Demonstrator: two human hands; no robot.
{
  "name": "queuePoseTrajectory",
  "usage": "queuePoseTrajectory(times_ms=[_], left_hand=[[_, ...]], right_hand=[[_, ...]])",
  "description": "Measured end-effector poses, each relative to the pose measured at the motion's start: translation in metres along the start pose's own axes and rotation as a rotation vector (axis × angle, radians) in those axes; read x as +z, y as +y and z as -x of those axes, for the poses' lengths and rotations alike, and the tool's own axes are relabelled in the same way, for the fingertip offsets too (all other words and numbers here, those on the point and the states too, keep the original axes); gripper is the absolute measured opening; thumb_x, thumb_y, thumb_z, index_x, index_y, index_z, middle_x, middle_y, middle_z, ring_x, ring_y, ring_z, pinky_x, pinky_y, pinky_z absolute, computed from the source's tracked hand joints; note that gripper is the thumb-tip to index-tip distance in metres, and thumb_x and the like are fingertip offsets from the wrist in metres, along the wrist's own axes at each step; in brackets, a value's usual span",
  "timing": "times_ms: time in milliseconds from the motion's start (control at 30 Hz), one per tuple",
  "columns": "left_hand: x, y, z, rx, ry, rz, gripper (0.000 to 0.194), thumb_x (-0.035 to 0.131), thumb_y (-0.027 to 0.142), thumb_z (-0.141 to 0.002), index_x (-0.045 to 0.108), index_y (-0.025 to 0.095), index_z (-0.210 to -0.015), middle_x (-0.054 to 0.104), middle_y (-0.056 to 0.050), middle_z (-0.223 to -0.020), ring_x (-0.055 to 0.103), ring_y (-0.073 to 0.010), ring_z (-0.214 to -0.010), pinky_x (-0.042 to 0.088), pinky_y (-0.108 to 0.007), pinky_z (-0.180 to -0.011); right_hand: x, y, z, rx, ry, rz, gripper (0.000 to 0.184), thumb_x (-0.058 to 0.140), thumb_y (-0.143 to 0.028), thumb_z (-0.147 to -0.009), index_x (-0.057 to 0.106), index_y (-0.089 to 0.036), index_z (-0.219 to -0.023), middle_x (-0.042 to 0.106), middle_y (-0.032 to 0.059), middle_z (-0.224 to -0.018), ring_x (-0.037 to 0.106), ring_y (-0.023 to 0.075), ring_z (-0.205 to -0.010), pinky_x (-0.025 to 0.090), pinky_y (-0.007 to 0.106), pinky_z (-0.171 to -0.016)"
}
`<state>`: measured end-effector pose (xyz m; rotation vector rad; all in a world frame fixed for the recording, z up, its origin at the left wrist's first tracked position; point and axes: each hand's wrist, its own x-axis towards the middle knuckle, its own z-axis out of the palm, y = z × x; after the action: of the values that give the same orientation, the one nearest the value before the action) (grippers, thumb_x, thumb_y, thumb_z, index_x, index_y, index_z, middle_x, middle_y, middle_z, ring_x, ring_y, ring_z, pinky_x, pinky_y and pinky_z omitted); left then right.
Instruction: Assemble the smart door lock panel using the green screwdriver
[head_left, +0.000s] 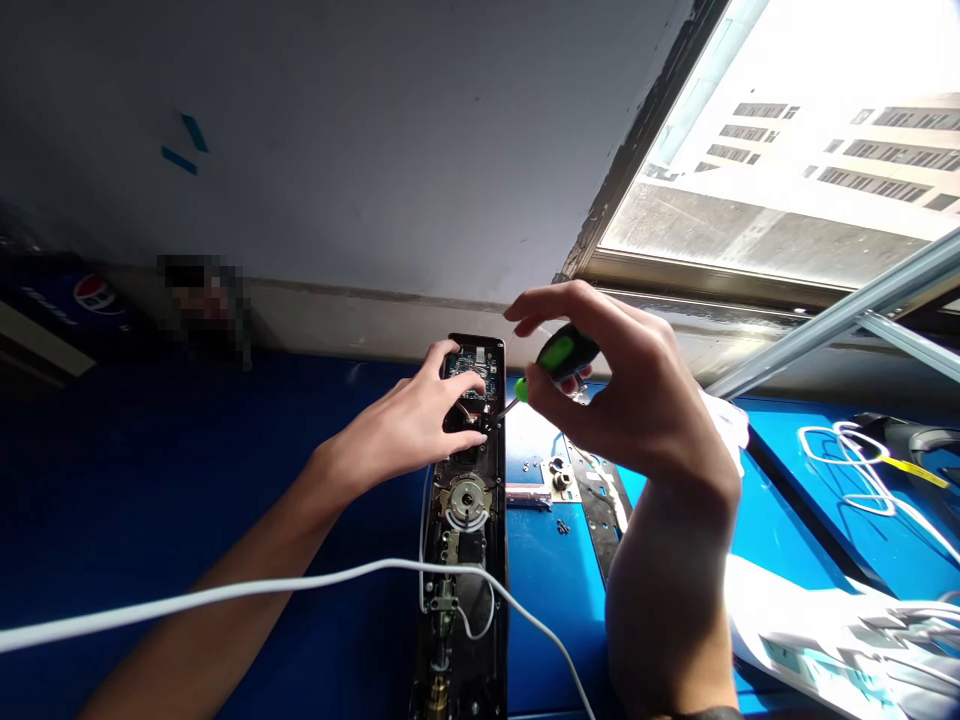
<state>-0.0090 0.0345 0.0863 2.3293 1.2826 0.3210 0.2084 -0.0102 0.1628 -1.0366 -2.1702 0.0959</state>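
Left hand [401,425] over the upper end of a black door lock body [469,520], fingers spread, lying on it rather than clamped. Right hand [637,400] pinching a green-and-black screwdriver [562,355] by the handle between thumb and fingers, shaft angled down toward the left hand, tip lost among the fingers there. Hands apart, bridged only by the tool. Lock body lying flat under the left hand, open, with a circuit board [471,362] showing between the fingers. Probably fairly heavy and stiff overall, but board and thin wires look fragile; best taken by the long side edges, clear of the board. Loose screws [562,526] and a slotted metal plate [596,500] just below the right hand, on a blue bench [555,620]. White cable [225,590] running below the left hand, over the lower lock body. Past the right hand, a white cable coil [847,470], white sheets [825,640] and a metal rail [840,320]. Above both hands, a grey wall [300,150] and a bright window [780,180].
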Motion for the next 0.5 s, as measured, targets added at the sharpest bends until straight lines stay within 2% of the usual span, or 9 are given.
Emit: queuePoseTrajectory(times_ms=[67, 167, 233, 367, 400, 500], left_hand=[[0.0001, 0.0000, 0.0000, -0.009, 0.000, -0.001, 0.054, 0.069, 0.057, -0.087, 0.060, 0.038, -0.137, 0.016, -0.003, -0.171, 0.064, -0.0405, -0.125, 0.055, -0.056, -0.108], [-0.0001, 0.0000, -0.0002, 0.000, 0.000, 0.006, 0.053, 0.069, 0.056, -0.087, 0.060, 0.038, -0.136, 0.016, -0.002, -0.171, 0.065, -0.0394, -0.125, 0.055, -0.055, -0.107], [-0.0003, 0.0000, -0.0003, 0.003, 0.001, 0.009, 0.052, 0.069, 0.057, -0.087, 0.061, 0.038, -0.135, 0.016, -0.001, -0.171, 0.065, -0.0391, -0.124, 0.055, -0.055, -0.108], [-0.0002, 0.0001, 0.0000, -0.007, 0.000, 0.016, 0.052, 0.070, 0.056, -0.086, 0.062, 0.037, -0.134, 0.017, -0.002, -0.171, 0.065, -0.0392, -0.124, 0.056, -0.054, -0.107], [-0.0001, 0.0001, 0.0001, -0.006, 0.002, 0.019, 0.052, 0.070, 0.056, -0.086, 0.062, 0.037, -0.134, 0.017, -0.002, -0.171, 0.065, -0.0389, -0.124, 0.056, -0.054, -0.107], [-0.0002, 0.0005, 0.0002, 0.008, 0.012, 0.023, 0.051, 0.070, 0.055, -0.087, 0.062, 0.035, -0.134, 0.018, -0.002, -0.171, 0.066, -0.0376, -0.124, 0.055, -0.053, -0.109]], right_hand=[[-0.0004, -0.0005, 0.0000, -0.011, -0.011, 0.002, 0.042, 0.067, -0.011, -0.086, 0.062, -0.026, -0.126, 0.073, 0.0066, -0.115, 0.071, 0.0188, -0.084, 0.060, 0.036, -0.080], [0.0003, 0.0004, 0.0002, 0.028, 0.016, 0.054, 0.029, 0.071, -0.024, -0.092, 0.065, -0.024, -0.121, 0.074, 0.0032, -0.096, 0.068, 0.0170, -0.075, 0.057, 0.034, -0.071], [0.0007, 0.0014, 0.0004, 0.024, 0.028, 0.045, 0.026, 0.070, -0.023, -0.093, 0.066, -0.023, -0.119, 0.073, 0.0009, -0.090, 0.066, 0.0149, -0.070, 0.056, 0.033, -0.068], [0.0010, 0.0009, 0.0004, -0.012, -0.013, -0.038, 0.048, 0.067, -0.009, -0.084, 0.061, -0.023, -0.129, 0.073, 0.0039, -0.110, 0.069, 0.0163, -0.082, 0.057, 0.032, -0.073], [0.0013, 0.0004, 0.0002, -0.006, -0.009, -0.032, 0.046, 0.069, -0.011, -0.084, 0.061, -0.024, -0.128, 0.073, 0.0038, -0.108, 0.069, 0.0165, -0.082, 0.056, 0.032, -0.072], [0.0028, -0.0005, -0.0005, 0.028, 0.038, 0.044, 0.025, 0.074, -0.025, -0.090, 0.066, -0.024, -0.114, 0.072, 0.0004, -0.090, 0.062, 0.0141, -0.069, 0.051, 0.032, -0.063]])
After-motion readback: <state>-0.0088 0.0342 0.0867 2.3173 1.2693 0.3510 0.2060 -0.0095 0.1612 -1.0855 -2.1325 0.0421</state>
